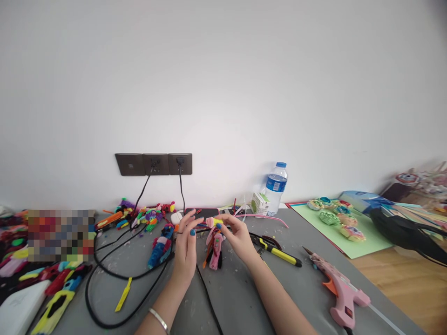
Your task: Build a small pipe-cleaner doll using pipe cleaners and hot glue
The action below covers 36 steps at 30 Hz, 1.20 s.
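Note:
My left hand and my right hand meet above the grey table. Between their fingertips is a small pink and yellow pipe-cleaner piece, pinched from both sides. Just under it stands a pink fuzzy figure with an orange strip beside it. The left wrist wears a thin silver bracelet. A blue and pink fuzzy figure lies left of my left hand.
A pink glue gun lies at the right, yellow-handled pliers beside my right hand. Black cables loop from the wall sockets. Colourful pipe-cleaner figures crowd the left. Water bottle, green sheet with paper flowers at back right.

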Tool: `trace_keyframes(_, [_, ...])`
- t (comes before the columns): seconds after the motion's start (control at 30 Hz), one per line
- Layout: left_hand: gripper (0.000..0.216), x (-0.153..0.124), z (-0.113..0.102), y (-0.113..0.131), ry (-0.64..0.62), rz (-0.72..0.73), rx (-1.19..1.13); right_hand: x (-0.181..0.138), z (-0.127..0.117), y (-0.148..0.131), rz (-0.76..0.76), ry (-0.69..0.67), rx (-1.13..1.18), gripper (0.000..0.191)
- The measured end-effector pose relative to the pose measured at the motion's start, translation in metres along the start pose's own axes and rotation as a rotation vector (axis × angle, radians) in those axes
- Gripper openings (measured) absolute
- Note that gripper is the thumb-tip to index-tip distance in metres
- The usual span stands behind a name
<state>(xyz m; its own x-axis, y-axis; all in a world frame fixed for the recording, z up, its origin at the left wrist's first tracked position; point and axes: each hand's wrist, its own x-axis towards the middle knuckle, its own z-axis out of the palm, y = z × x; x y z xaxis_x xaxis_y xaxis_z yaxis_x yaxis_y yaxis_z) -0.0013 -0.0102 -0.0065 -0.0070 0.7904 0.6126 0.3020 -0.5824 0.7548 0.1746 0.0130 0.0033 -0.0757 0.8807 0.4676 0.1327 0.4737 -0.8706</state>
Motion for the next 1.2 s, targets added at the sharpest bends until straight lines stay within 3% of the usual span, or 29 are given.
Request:
trace_keyframes(0.23, [0.043, -0.001, 0.001, 0.002, -0.033, 0.000, 0.016, 0.000, 0.001, -0.002, 0.022, -0.025, 0.052, 0.028])
trace_keyframes(0.37, [0.041, 0.000, 0.003, 0.003, -0.026, 0.006, -0.047, 0.002, 0.002, -0.004, 0.083, -0.030, 0.194, 0.031])
trace_keyframes(0.6, [0.033, 0.004, 0.010, -0.004, -0.112, -0.156, -0.261, 0.001, 0.006, -0.007, 0.216, -0.119, 0.433, 0.036])
trace_keyframes(0.9, [0.029, 0.007, 0.011, -0.004, -0.090, -0.199, -0.345, 0.000, 0.007, -0.001, 0.154, -0.233, 0.362, 0.031])
trace_keyframes(0.97, [0.034, 0.009, 0.008, -0.008, -0.036, -0.222, -0.348, 0.001, 0.005, 0.004, 0.140, -0.182, 0.312, 0.032])
trace_keyframes(1.13, [0.046, 0.012, 0.001, -0.019, 0.102, -0.349, -0.341, 0.006, -0.004, 0.025, 0.017, 0.204, 0.048, 0.033])
trace_keyframes(1.2, [0.047, 0.012, -0.001, -0.021, 0.111, -0.364, -0.347, 0.005, -0.007, 0.031, -0.030, 0.272, -0.093, 0.027])
